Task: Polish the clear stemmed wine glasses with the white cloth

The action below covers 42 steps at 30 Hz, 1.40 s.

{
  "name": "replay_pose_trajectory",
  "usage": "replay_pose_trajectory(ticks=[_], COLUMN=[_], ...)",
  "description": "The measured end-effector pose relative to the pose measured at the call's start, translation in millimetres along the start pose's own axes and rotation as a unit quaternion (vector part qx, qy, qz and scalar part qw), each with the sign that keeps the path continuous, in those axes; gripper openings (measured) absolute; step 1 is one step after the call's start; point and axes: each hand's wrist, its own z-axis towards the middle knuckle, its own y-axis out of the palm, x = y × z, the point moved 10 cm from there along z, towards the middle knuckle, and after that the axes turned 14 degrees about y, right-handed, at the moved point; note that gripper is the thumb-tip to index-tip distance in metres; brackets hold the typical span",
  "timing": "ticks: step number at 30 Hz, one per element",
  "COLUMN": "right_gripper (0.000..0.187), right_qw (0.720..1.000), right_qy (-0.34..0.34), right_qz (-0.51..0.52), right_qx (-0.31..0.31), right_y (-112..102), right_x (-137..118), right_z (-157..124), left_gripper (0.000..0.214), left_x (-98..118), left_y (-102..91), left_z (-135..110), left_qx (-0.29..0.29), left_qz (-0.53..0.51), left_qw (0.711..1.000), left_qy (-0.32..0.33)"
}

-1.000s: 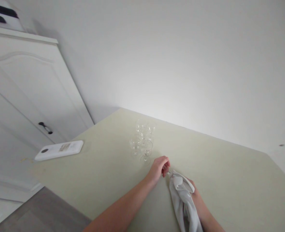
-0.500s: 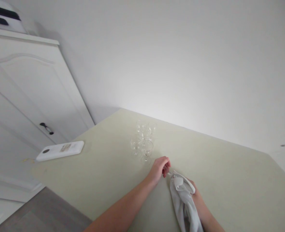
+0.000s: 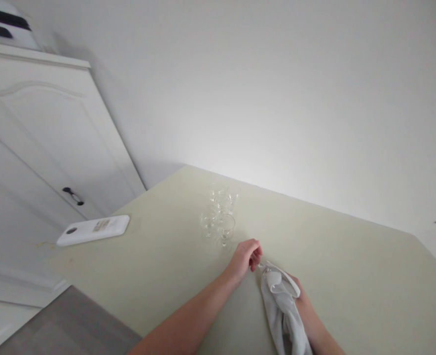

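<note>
My left hand [image 3: 244,256] pinches the foot or stem of a small clear glass [image 3: 264,268] held low over the pale green table [image 3: 351,266]. Most of that glass is wrapped in a white cloth [image 3: 282,308], which my right hand [image 3: 299,301] grips from underneath, so its bowl is hidden. The cloth hangs down toward me. Just beyond my left hand, a cluster of several small stemmed glasses [image 3: 221,212] stands upright on the table.
A flat white device [image 3: 92,230] lies near the table's left edge. A white cabinet [image 3: 36,148] with a dark handle [image 3: 73,195] stands to the left. A white wall runs behind the table. Grey floor [image 3: 66,330] shows at the lower left.
</note>
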Motion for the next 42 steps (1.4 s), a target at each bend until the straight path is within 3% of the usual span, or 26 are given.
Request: replay_pose_trajectory(ticks=[7,16,24,42], right_gripper=[0.021,0.028,0.031,0.031], right_qw=[1.0,1.0,0.999,0.999], right_qy=[0.014,0.018,-0.007,0.034], right_qz=[0.004,-0.005,0.005,0.006], right_qx=[-0.009,-0.016,-0.046,-0.03], right_y=[2.7,2.9,9.0,5.5], right_x=[-17.0,-7.4,-25.3,-7.6], right_z=[-7.4,-5.4,-6.7,-4.9], left_gripper=[0.044,0.042,0.043,0.041], left_x=[-2.3,1.1,2.5,4.9], left_y=[-0.2,0.3,-0.2,-0.7], left_z=[0.6,0.3,1.2,0.6], left_qx=[0.001,0.006,0.01,0.008], left_qz=[0.009,0.014,0.02,0.019], left_qw=[1.0,1.0,1.0,1.0], left_qy=[-0.01,-0.01,-0.009,-0.007])
